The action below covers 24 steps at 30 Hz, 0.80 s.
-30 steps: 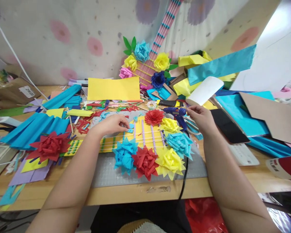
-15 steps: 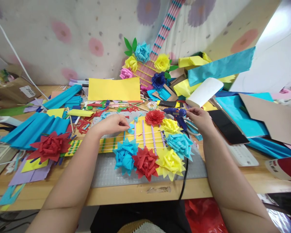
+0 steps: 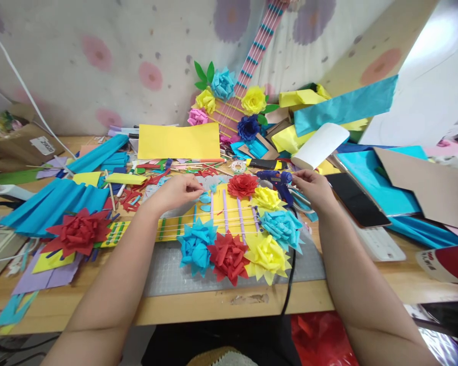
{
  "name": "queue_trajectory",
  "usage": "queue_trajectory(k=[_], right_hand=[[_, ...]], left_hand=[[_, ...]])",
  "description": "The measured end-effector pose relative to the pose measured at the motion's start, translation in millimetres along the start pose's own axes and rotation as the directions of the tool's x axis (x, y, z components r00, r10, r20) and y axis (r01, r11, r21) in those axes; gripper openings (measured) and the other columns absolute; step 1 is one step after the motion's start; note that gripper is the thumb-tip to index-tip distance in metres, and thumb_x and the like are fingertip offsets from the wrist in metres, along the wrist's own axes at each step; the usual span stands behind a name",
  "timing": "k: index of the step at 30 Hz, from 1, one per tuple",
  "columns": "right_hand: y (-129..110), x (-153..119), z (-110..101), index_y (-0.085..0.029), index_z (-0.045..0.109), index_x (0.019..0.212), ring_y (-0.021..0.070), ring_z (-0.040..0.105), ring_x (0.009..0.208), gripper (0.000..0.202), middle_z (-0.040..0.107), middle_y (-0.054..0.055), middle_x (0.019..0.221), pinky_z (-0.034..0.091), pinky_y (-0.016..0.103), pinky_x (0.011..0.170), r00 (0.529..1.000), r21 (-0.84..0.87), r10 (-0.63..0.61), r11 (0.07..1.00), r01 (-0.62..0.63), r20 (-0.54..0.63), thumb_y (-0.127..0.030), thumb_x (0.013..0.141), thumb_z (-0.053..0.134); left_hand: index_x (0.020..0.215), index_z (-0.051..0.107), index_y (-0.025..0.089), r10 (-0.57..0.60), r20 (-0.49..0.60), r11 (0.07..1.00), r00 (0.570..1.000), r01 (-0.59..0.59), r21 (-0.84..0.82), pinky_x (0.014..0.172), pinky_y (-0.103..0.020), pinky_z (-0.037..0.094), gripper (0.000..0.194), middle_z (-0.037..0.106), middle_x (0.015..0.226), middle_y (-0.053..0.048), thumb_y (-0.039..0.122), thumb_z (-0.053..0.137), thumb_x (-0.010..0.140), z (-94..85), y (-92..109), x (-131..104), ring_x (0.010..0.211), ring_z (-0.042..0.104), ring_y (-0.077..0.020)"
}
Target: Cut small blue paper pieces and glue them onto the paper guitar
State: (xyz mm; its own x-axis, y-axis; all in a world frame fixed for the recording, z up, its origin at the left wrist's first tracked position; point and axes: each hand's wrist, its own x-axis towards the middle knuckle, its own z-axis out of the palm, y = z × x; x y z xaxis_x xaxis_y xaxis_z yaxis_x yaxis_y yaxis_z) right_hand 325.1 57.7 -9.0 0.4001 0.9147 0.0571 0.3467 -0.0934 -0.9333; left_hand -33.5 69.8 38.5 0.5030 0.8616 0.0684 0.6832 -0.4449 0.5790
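My left hand (image 3: pixel 183 191) is closed in a pinch over the upper edge of a yellow paper guitar (image 3: pixel 170 229). Its fingertips are beside light-blue paper leaves (image 3: pixel 205 207) on the guitar; what they pinch, if anything, is hidden. My right hand (image 3: pixel 311 185) is also closed, with thumb and fingers together at the rear end of a blue glue gun (image 3: pixel 275 177). I cannot make out what lies between them. Red (image 3: pixel 229 256), yellow and blue paper flowers edge the guitar body, and purple strips and white strings cross it.
A grey cutting mat (image 3: pixel 164 279) lies under the guitar. Behind stands a pink flowered guitar (image 3: pixel 252 58). Paper scraps (image 3: pixel 127 198) and a yellow sheet (image 3: pixel 179 142) are around, with a phone (image 3: pixel 356 199) and a red-and-white cup (image 3: pixel 446 263) at right. A black cable (image 3: pixel 291 274) hangs over the front edge.
My left fingertips have shifted slightly up from the blue leaves, showing more of them. My right hand stays at the glue gun's rear end. The camera view has shifted slightly.
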Motion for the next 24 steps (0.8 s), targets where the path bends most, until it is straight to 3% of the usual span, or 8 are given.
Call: queue_trajectory(k=[3, 7, 11, 17, 24], right_hand=[[0, 0, 0, -0.019, 0.063, 0.071, 0.0111, 0.052, 0.057, 0.021, 0.059, -0.002, 0.063, 0.043, 0.027, 0.058, 1.0, -0.004, 0.002, 1.0, -0.002, 0.004, -0.036, 0.059, 0.067], [-2, -1, 0, -0.019, 0.063, 0.07, 0.0118, 0.053, 0.057, 0.021, 0.06, -0.001, 0.063, 0.045, 0.027, 0.056, 1.0, 0.009, 0.005, 1.0, -0.005, 0.005, -0.036, 0.059, 0.068], [0, -1, 1, -0.019, 0.063, 0.071, 0.012, 0.055, 0.06, 0.02, 0.062, -0.001, 0.065, 0.047, 0.027, 0.06, 1.0, 0.015, 0.01, 1.0, -0.01, 0.013, -0.035, 0.06, 0.069], [4, 1, 2, -0.019, 0.063, 0.069, 0.0146, 0.057, 0.063, 0.022, 0.062, 0.0, 0.063, 0.049, 0.03, 0.064, 1.0, 0.015, 0.004, 1.0, -0.005, 0.02, -0.037, 0.059, 0.071], [7, 3, 1, -0.02, 0.062, 0.07, 0.0149, 0.058, 0.064, 0.021, 0.062, 0.0, 0.064, 0.048, 0.03, 0.064, 0.999, 0.019, -0.018, 1.0, 0.017, 0.035, -0.038, 0.06, 0.069]], left_hand=[[0.081, 0.073, 0.019, 0.056, -0.035, 0.99, 0.998, -0.051, 0.129, 0.072, -0.027, 0.043, 0.026, 0.065, 0.085, -0.005, 0.033, 0.052, 0.08, 3.8, 0, 2, 0.08, 0.058, -0.0167], [0.084, 0.074, 0.021, 0.083, 0.04, 0.975, 0.996, -0.09, 0.201, 0.072, -0.026, 0.043, 0.024, 0.067, 0.087, -0.004, 0.029, 0.052, 0.081, 9.6, -2, 4, 0.08, 0.058, -0.0161], [0.083, 0.074, 0.021, 0.088, 0.085, 0.976, 0.992, -0.103, 0.191, 0.07, -0.025, 0.043, 0.024, 0.067, 0.087, -0.004, 0.029, 0.052, 0.081, 11.4, -3, 5, 0.079, 0.058, -0.0157], [0.075, 0.073, 0.02, 0.083, 0.077, 0.988, 0.994, -0.092, 0.125, 0.07, -0.026, 0.044, 0.02, 0.068, 0.082, -0.005, 0.027, 0.055, 0.077, 11.9, -1, 5, 0.075, 0.059, -0.0162], [0.079, 0.073, 0.019, 0.072, 0.048, 0.989, 0.996, -0.077, 0.13, 0.068, -0.026, 0.044, 0.018, 0.068, 0.083, -0.004, 0.023, 0.057, 0.071, 14.9, -3, 4, 0.075, 0.06, -0.0162]])
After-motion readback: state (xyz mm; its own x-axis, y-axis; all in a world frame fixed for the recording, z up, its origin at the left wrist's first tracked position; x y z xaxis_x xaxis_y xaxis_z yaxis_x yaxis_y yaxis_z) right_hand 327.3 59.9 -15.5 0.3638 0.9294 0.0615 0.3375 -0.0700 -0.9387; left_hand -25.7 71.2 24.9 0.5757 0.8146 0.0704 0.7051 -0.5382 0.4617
